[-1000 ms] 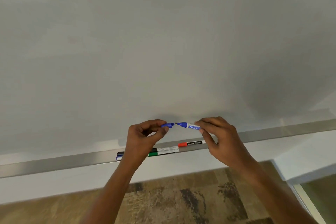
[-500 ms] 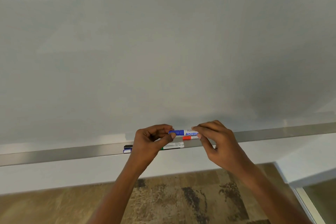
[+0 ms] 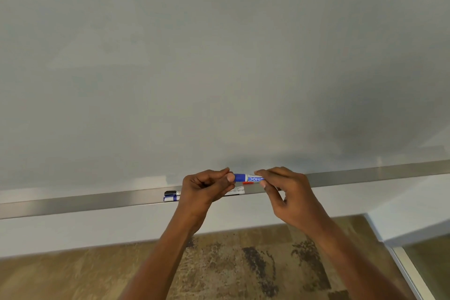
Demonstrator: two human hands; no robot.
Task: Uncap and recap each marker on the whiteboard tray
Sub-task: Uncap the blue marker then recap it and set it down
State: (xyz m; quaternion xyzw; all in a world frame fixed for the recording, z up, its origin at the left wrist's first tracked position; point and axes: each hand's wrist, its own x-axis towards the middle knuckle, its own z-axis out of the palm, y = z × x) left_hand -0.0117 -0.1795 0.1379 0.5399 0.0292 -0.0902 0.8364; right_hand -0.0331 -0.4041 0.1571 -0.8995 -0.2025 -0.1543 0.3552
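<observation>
A blue marker (image 3: 248,177) with a white label lies level between both hands, just above the metal whiteboard tray (image 3: 85,201). Its blue cap sits on the left end. My left hand (image 3: 207,187) pinches the cap end with thumb and fingers. My right hand (image 3: 285,190) grips the barrel at the right. On the tray behind the hands lie a black-capped marker (image 3: 171,193), a blue-capped marker (image 3: 171,199), a white barrel (image 3: 235,192) partly hidden by my left hand, and a sliver of a red marker (image 3: 247,182).
The grey whiteboard (image 3: 219,56) fills the upper view. Below the tray runs a white wall strip, then patterned brown carpet (image 3: 243,263). A white corner and a glass panel with a metal frame (image 3: 409,273) stand at the lower right.
One second ago the cap was off in my left hand, apart from the blue tip. The cap has since been pushed onto the marker, and both hands have drawn together.
</observation>
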